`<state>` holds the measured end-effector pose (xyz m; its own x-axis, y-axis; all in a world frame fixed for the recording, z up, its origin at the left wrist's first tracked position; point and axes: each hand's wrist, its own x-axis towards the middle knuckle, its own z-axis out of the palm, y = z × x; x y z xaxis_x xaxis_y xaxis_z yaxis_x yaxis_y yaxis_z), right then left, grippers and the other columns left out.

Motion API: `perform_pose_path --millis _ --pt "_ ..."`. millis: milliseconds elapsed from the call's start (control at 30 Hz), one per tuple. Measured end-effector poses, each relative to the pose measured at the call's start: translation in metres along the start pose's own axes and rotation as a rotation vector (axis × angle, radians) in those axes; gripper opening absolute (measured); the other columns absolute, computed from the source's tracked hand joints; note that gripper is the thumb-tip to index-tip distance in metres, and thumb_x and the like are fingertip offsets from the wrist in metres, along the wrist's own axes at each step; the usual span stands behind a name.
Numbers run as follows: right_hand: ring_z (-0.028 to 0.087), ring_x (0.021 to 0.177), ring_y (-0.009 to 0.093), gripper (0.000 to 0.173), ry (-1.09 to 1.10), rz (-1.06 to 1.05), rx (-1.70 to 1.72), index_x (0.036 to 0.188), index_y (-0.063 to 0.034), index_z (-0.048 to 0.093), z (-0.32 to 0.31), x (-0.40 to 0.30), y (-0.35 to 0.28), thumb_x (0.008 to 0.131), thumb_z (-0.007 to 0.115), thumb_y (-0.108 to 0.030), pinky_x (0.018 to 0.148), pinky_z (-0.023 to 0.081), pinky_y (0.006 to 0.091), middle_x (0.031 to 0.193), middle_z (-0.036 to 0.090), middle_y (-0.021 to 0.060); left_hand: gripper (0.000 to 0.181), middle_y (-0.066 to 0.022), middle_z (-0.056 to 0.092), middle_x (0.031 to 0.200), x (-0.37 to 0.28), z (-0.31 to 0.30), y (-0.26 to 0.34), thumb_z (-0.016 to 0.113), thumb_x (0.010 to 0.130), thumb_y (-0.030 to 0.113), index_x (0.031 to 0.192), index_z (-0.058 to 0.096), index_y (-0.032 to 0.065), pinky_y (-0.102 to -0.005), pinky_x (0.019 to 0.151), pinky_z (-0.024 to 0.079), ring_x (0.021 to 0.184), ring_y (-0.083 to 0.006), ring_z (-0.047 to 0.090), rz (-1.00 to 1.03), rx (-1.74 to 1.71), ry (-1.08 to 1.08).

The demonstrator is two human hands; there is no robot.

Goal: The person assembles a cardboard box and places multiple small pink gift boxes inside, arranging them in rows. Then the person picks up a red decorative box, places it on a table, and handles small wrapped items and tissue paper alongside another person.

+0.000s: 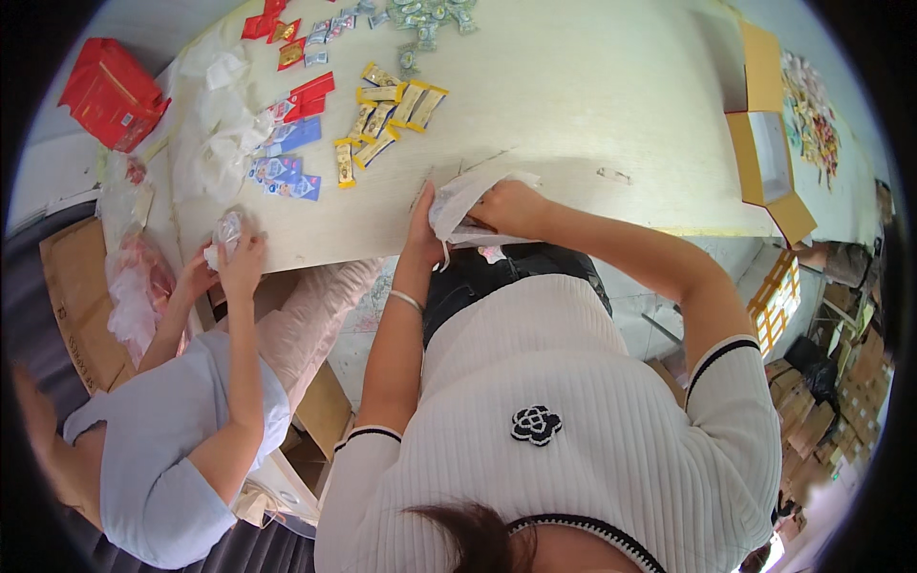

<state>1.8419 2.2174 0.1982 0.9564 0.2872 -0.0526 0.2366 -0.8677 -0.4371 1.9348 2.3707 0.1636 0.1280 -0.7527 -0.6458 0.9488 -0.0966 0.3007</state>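
Observation:
A thin white drawstring bag (466, 200) is held at the table's near edge, its mouth turned towards me and a cord hanging down. My left hand (426, 225) grips the bag's left side, with the thumb along its outside. At the mouth of the bag is my right hand (512, 208), bent at the wrist. Its fingertips go into the opening and are hidden, so what they hold cannot be seen. Beyond the bag lie several yellow-ended snack bars (390, 104) in clear-centred wrappers.
Blue sachets (290, 179), red packets (311, 97) and green-white wrapped sweets (430, 18) lie across the table (573, 86). White bags (218, 136) are heaped at left. An open cardboard box (770, 154) stands right. A co-worker's hands (240, 261) hold a crumpled wrapper.

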Motion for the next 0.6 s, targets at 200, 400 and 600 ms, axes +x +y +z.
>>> perform_pose_path --millis 200,400,600 --pt "0.061 0.074 0.027 0.032 -0.063 0.029 -0.173 0.113 -0.02 0.049 0.018 -0.017 0.038 0.081 0.043 -0.023 0.06 0.051 0.0385 0.093 0.059 0.0137 0.058 -0.0124 0.053 0.107 0.038 0.001 0.009 0.037 0.081 0.057 0.113 0.048 0.0092 -0.0401 0.07 0.048 0.092 -0.0248 0.055 -0.135 0.279 0.192" --pt "0.061 0.07 0.026 0.03 -0.151 0.245 -0.115 0.112 -0.0178 0.047 0.011 -0.008 0.024 0.083 0.041 -0.022 0.049 0.048 0.0378 0.081 0.061 0.0139 0.061 -0.0187 0.05 0.106 0.022 0.026 0.029 0.039 0.082 0.052 0.119 0.04 0.0029 -0.0359 0.074 0.045 0.09 -0.0251 0.053 0.192 0.88 0.564" --pt "0.058 0.064 0.02 0.031 0.077 0.457 0.472 0.111 -0.0087 0.047 -0.047 -0.028 0.018 0.081 0.048 -0.018 0.056 0.047 0.0302 0.071 0.059 0.0134 0.068 -0.017 0.038 0.116 -0.044 0.028 0.005 0.04 0.08 0.057 0.13 0.022 0.0151 -0.0358 0.066 0.048 0.094 -0.0284 0.051 0.242 0.849 0.585"
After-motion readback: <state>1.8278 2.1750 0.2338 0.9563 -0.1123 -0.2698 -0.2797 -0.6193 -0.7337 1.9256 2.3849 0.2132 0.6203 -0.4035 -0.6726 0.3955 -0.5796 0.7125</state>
